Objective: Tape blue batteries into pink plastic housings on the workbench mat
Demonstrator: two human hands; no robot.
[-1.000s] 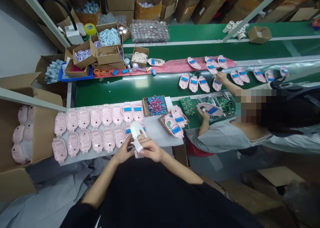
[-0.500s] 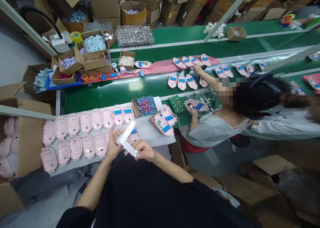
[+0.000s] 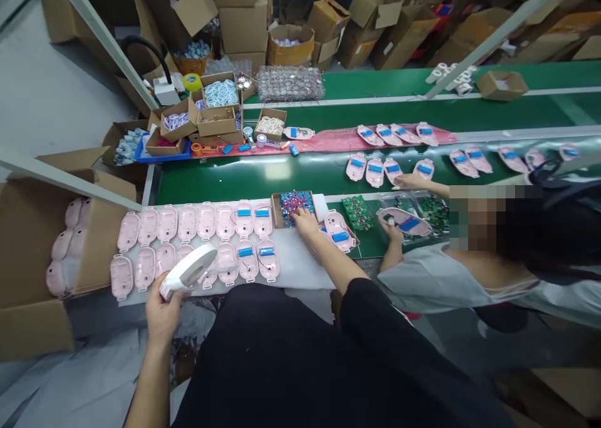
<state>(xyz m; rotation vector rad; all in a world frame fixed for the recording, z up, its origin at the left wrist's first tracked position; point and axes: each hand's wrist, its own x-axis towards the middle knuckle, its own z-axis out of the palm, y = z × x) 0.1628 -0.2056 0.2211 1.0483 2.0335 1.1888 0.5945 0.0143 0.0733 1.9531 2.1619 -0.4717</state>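
My left hand [image 3: 164, 306] grips a roll of white tape [image 3: 191, 268], raised in front of the pink plastic shells [image 3: 206, 220] that lie in two rows on a white foam sheet [image 3: 300, 262]. My right hand [image 3: 306, 223] reaches into a small cardboard box of blue batteries with red wires [image 3: 295, 199]. Its fingers are partly spread, touching the batteries, and their tips are partly hidden. Several shells at the right end of the rows hold a blue battery [image 3: 245, 251]; the others show bare insides.
A co-worker [image 3: 436, 259] at the right handles pink shells beside a stack of green circuit boards [image 3: 357, 213]. At the left stands a carton of pink shells [image 3: 98, 246]. Small boxes of rings [image 3: 220, 93] sit across the green conveyor belt [image 3: 225, 178].
My right hand has let go of the tape's strip and moved right to the battery box. My left hand has carried the roll left. The view has shifted left.
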